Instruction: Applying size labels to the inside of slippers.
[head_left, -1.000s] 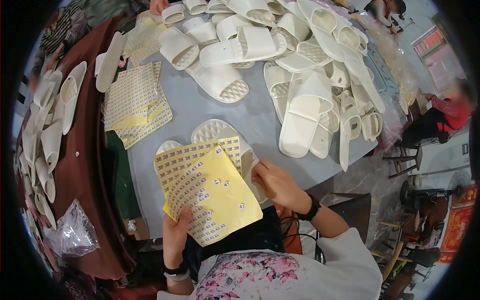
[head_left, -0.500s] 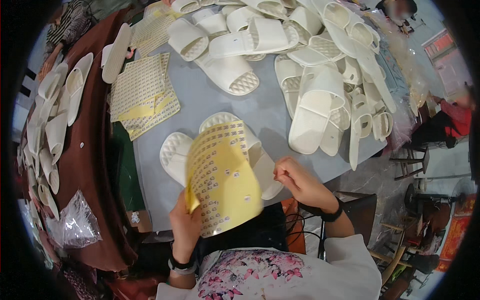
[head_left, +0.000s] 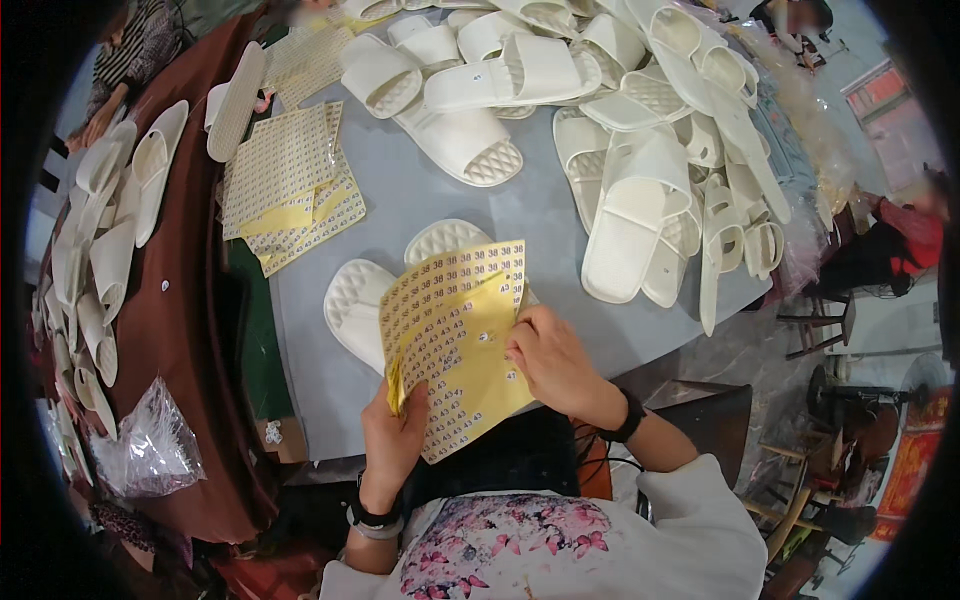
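Observation:
Upright in front of me, my left hand (head_left: 388,445) grips a yellow sheet of small printed stickers (head_left: 465,385) by its lower left edge, the thumb closed over it. Some stickers are gone from its right part, leaving bare yellow backing. My right hand (head_left: 562,368) is at the sheet's right edge with fingers pinched together; whatever is between the fingertips is too small to make out. Behind the sheet lie two cream slippers with quilted footbeds, the left slipper (head_left: 352,305) and the right slipper (head_left: 445,238), both partly covered by it.
A heap of cream slippers (head_left: 640,210) covers the grey table's (head_left: 375,200) far and right sides. More sticker sheets (head_left: 285,175) lie at its left. Further left, a brown-covered surface (head_left: 165,370) bears more slippers and a clear plastic bag (head_left: 150,445). Other people sit around.
My right hand has moved left and in from the right of the sheet to its right edge. The sheet has turned more squarely toward me, still in my left hand.

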